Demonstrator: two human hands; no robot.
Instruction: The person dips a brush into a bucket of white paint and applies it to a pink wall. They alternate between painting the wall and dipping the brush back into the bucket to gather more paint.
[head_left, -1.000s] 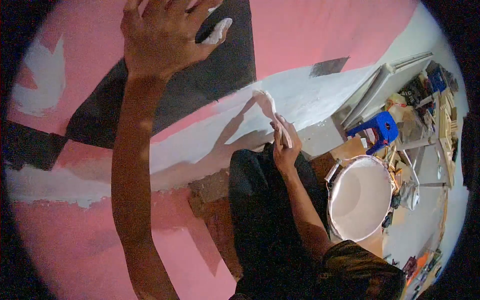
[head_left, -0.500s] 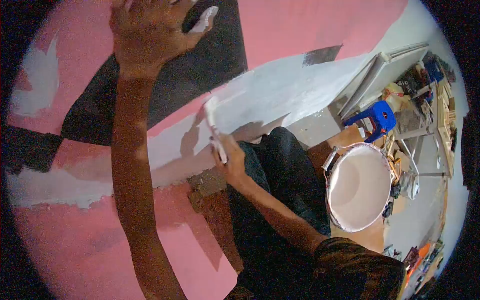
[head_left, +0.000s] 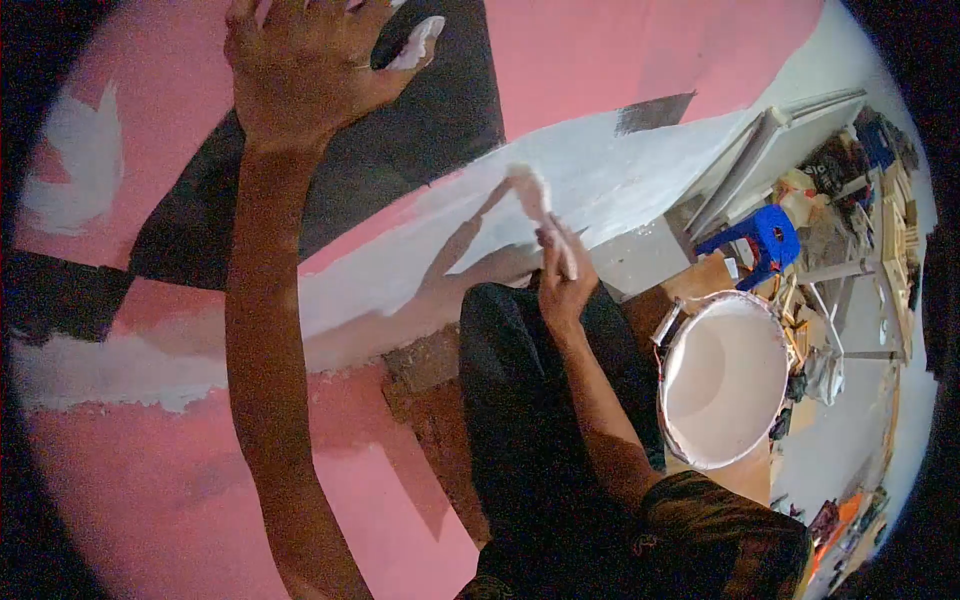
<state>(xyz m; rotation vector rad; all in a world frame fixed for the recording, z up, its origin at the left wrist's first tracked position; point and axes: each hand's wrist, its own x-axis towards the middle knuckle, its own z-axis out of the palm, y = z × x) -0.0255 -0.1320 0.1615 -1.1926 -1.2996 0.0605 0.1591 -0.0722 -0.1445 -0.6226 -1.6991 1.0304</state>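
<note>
My left hand (head_left: 310,85) lies spread against the painted wall (head_left: 590,60), over a black patch (head_left: 420,130). Its fingertips run past the top edge of the view, and white paint covers part of the thumb. In my right hand (head_left: 567,285) is a paintbrush (head_left: 530,195), its bristles and handle smeared with white. The brush tip meets its shadow on the white band (head_left: 620,165) that crosses the pink wall, so it appears to touch there. Several pink, black and white areas surround both hands.
A large white paint bucket (head_left: 665,410) with a wire handle stands right of my bent legs (head_left: 510,400). Beyond it are a blue stool (head_left: 775,240), leaning panels (head_left: 745,160) and clutter along the far side. Brown cardboard (head_left: 705,280) lies on the floor.
My right hand and the paintbrush have moved right along the white band. My left hand has kept its place on the wall; the whole view has shifted slightly.
</note>
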